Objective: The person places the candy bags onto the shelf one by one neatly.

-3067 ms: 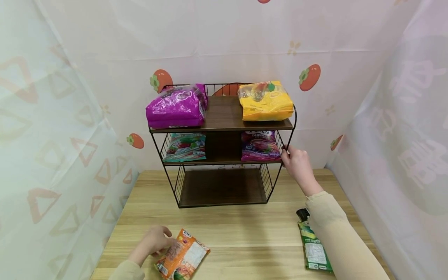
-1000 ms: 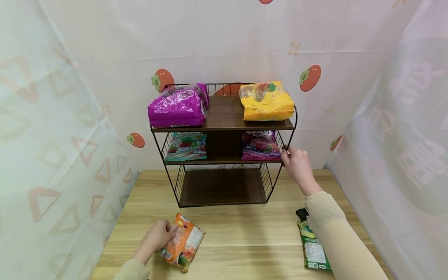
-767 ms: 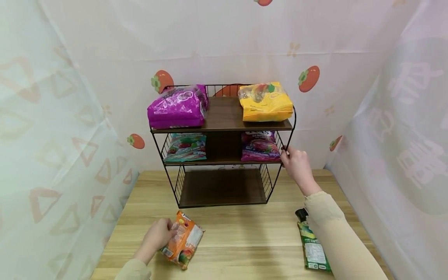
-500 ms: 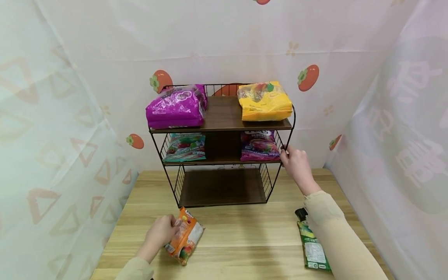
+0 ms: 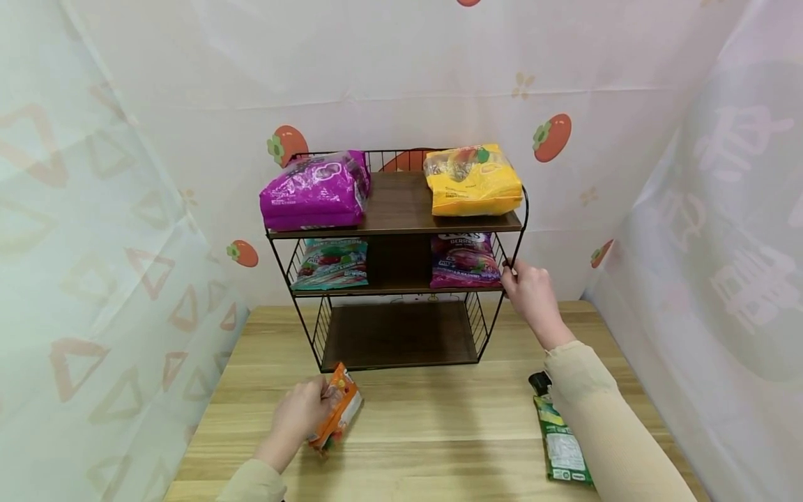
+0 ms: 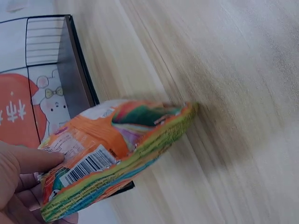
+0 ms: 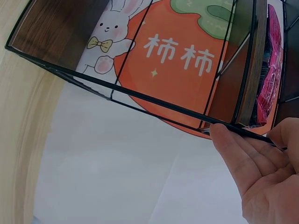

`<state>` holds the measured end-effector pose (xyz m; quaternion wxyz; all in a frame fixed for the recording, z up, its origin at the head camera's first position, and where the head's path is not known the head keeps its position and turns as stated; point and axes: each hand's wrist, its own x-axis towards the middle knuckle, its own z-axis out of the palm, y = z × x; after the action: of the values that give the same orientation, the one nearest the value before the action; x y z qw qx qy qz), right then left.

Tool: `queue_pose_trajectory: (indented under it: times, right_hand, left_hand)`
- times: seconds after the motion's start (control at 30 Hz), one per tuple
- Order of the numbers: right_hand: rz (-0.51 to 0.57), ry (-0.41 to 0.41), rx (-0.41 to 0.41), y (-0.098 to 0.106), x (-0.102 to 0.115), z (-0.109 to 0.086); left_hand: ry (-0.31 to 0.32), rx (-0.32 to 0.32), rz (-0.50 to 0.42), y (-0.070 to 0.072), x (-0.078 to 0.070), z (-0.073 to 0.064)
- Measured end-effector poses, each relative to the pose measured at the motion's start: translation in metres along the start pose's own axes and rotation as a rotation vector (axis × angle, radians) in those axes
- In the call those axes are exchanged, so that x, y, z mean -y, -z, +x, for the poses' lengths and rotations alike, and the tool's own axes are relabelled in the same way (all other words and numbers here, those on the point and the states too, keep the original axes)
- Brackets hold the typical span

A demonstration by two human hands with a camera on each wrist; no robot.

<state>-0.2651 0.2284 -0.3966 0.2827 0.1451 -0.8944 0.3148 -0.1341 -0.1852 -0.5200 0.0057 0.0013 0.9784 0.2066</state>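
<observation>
An orange candy bag [image 5: 339, 411], printed with fruit and a barcode, is pinched between the thumb and fingers of my left hand [image 5: 301, 416]. In the left wrist view the bag [image 6: 117, 144] is tilted above the wooden table, its lower edge casting a shadow. My right hand [image 5: 532, 296] grips the right side frame of the three-tier shelf [image 5: 401, 226] at the middle board. The right wrist view shows that hand [image 7: 266, 163] with thumb and fingers on the thin black rod. The bottom board [image 5: 401, 335] of the shelf lies bare in front of the left hand.
A purple bag [image 5: 316, 192] and a yellow bag [image 5: 475, 183] lie on the top tier. A teal bag [image 5: 332, 263] and a berry-purple bag [image 5: 464, 261] stand on the middle tier. A green bag [image 5: 564, 446] and a black object [image 5: 539, 382] lie by the right sleeve.
My left hand has taken hold of the orange bag, lifted it off the table and tilted it, moving forward and right towards the shelf. My right hand has stayed on the frame.
</observation>
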Motion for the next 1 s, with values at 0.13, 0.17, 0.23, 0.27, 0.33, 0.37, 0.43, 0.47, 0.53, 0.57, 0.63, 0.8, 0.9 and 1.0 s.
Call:
queue_pose_trajectory:
  times: [0.13, 0.17, 0.23, 0.27, 0.33, 0.37, 0.43, 0.47, 0.53, 0.57, 0.63, 0.8, 0.9, 1.0]
  right_hand:
    - [-0.003, -0.011, 0.007, 0.0, 0.0, 0.0]
    - [-0.004, -0.012, 0.008, 0.0, 0.0, 0.0]
    - [-0.006, -0.014, 0.01, 0.0, 0.001, 0.0]
    - [-0.007, -0.013, 0.01, 0.001, 0.001, 0.0]
    - [-0.007, -0.013, 0.011, 0.001, 0.002, 0.0]
    - [-0.008, -0.013, 0.012, 0.001, 0.002, 0.0]
    - [-0.008, -0.015, 0.014, 0.001, 0.002, 0.0]
    - [-0.007, -0.016, 0.013, 0.001, 0.002, 0.001]
    - [-0.004, -0.019, 0.017, 0.001, 0.002, 0.001]
    - [-0.005, -0.019, 0.017, 0.001, 0.002, 0.001]
    - [-0.002, -0.024, 0.02, 0.001, 0.002, 0.001]
    - [0.012, -0.036, 0.026, 0.001, 0.002, 0.0]
    - [0.018, -0.042, 0.035, 0.002, 0.003, 0.0]
    - [0.025, -0.054, 0.047, 0.002, 0.003, 0.0]
  left_hand:
    - [-0.04, -0.019, 0.038, -0.002, -0.009, -0.001]
    - [-0.047, -0.017, 0.05, -0.003, -0.011, -0.002]
    - [-0.071, -0.028, 0.077, -0.004, -0.014, -0.002]
    - [-0.084, -0.036, 0.09, -0.005, -0.016, -0.003]
    - [-0.117, -0.061, 0.121, -0.006, -0.017, -0.004]
    - [-0.129, -0.071, 0.129, -0.007, -0.018, -0.005]
    - [-0.153, -0.087, 0.144, -0.01, -0.019, -0.005]
    - [-0.163, -0.094, 0.149, -0.011, -0.019, -0.006]
    - [-0.177, -0.105, 0.152, -0.013, -0.02, -0.006]
    - [-0.183, -0.108, 0.151, -0.013, -0.021, -0.007]
    - [-0.192, -0.119, 0.148, -0.015, -0.021, -0.007]
    - [-0.2, -0.131, 0.121, -0.017, -0.025, -0.009]
    - [-0.206, -0.133, 0.098, -0.02, -0.027, -0.011]
    - [-0.21, -0.133, 0.074, -0.023, -0.029, -0.013]
